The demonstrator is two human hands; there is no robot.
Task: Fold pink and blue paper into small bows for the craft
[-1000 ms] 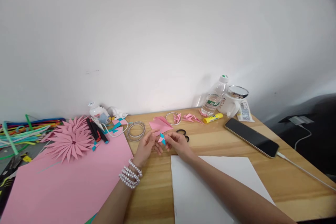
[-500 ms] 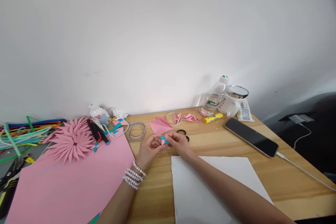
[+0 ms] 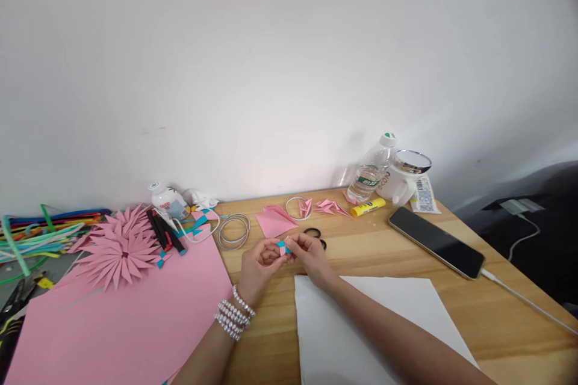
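Observation:
A small folded piece of pink and blue paper [image 3: 283, 248] is pinched between both hands over the wooden table. My left hand [image 3: 261, 263], below a wrist wearing several bead bracelets [image 3: 235, 314], grips its left side with thumb and fingers. On the other side, my right hand [image 3: 311, 257] holds the paper's right edge, thumb and fingertips closed. The fingers hide part of it. Just beyond the right hand lie the black scissor handles [image 3: 312, 233]. Behind the hands are a folded pink paper [image 3: 275, 221] and small pink folded pieces [image 3: 332, 207].
A white sheet [image 3: 361, 337] lies under my right forearm, and pink paper [image 3: 121, 337] at left bears a spiky pink paper flower [image 3: 124, 255]. A water bottle [image 3: 368, 177], mug [image 3: 401, 183], glue stick [image 3: 368, 207] and cabled phone [image 3: 436, 242] stand or lie on the right.
Both hands keep hold of the folded paper, with only slight finger movement. The whole view has shifted a little, so the table sits slightly lower.

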